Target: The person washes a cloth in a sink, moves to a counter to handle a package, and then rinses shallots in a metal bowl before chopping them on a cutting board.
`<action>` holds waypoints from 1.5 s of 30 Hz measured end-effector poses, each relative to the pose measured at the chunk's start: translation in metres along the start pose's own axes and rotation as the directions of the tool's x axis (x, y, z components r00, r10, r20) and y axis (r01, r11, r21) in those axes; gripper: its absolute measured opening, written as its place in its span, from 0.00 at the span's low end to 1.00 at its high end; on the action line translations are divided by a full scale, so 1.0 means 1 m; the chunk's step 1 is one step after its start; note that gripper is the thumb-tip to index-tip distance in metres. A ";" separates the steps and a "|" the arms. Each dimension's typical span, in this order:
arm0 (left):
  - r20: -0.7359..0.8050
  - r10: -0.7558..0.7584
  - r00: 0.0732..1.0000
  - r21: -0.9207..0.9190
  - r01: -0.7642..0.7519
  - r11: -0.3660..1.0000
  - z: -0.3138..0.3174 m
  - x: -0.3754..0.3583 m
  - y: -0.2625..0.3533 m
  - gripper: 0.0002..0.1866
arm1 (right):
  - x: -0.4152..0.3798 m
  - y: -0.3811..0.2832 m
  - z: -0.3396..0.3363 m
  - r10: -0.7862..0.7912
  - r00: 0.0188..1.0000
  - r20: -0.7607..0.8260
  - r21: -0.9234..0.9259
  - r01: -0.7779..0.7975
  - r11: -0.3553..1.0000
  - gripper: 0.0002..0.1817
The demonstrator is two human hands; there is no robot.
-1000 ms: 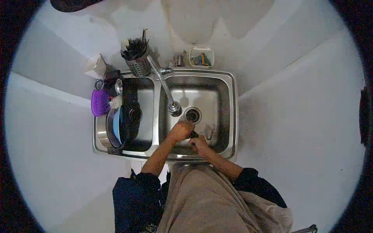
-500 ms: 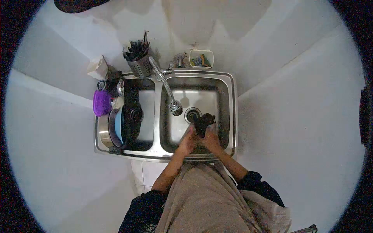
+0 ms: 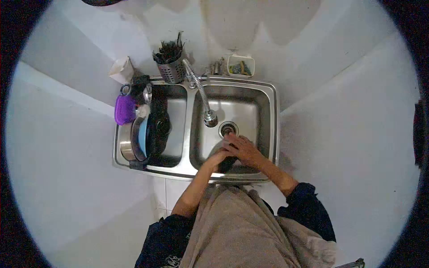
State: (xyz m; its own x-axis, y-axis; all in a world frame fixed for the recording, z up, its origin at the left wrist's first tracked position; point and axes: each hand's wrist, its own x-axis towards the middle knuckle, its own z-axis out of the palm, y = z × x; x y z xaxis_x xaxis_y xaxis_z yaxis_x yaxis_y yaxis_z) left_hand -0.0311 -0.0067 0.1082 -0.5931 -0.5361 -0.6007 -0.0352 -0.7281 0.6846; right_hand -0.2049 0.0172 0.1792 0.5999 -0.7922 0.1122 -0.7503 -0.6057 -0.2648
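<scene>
Both my hands are over the right basin of the steel sink (image 3: 187,152). My left hand (image 3: 219,159) grips a crumpled black cloth (image 3: 228,165), which shows below and between my hands. My right hand (image 3: 244,149) lies across the left fingers, its own fingers stretched out toward the drain (image 3: 228,129). Part of the cloth is hidden by my hands. The faucet head (image 3: 210,119) hangs up and to the left of them, and I cannot make out any running water.
Pans (image 3: 127,145), a light blue dish (image 3: 143,137) and a purple container (image 3: 124,110) crowd the left side. Behind the sink stand a perforated utensil holder (image 3: 172,73) and a small white tub of sponges (image 3: 241,75). White walls close in on both sides.
The black cloth, earlier held up near the drain, is now lower and closer to me. My right hand has turned over it with fingers extended. The view has shifted slightly.
</scene>
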 end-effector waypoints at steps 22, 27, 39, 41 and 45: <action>0.573 0.513 0.639 0.819 -0.422 -0.389 -0.047 0.034 0.008 0.11 | 0.024 -0.038 0.091 0.678 0.450 0.581 0.677 -0.730 -0.096 0.23; 0.552 0.522 0.651 0.834 -0.413 -0.367 -0.059 0.041 0.003 0.12 | 0.027 -0.054 0.097 0.593 0.379 0.711 0.703 -0.410 -0.581 0.24; -0.052 0.608 0.792 0.999 0.040 0.033 -0.050 -0.012 -0.014 0.21 | 0.001 0.051 0.071 0.325 0.772 0.546 0.410 -0.585 0.700 0.35; -0.322 0.482 0.815 0.930 0.176 0.322 -0.046 -0.037 0.002 0.23 | -0.004 0.071 0.023 0.393 0.819 0.419 0.200 -0.505 0.839 0.27; -0.494 0.565 0.660 0.655 -0.145 0.742 -0.083 -0.065 -0.015 0.19 | -0.004 0.075 -0.074 0.552 0.783 0.286 0.764 -0.535 0.362 0.11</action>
State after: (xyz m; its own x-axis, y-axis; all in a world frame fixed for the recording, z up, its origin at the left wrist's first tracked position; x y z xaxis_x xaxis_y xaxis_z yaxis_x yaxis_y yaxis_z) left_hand 0.0744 0.0042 0.1025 -0.0142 -0.9768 -0.2137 -0.4667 -0.1825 0.8654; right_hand -0.2842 -0.0310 0.2295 0.1348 -0.9334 -0.3325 -0.3803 0.2612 -0.8872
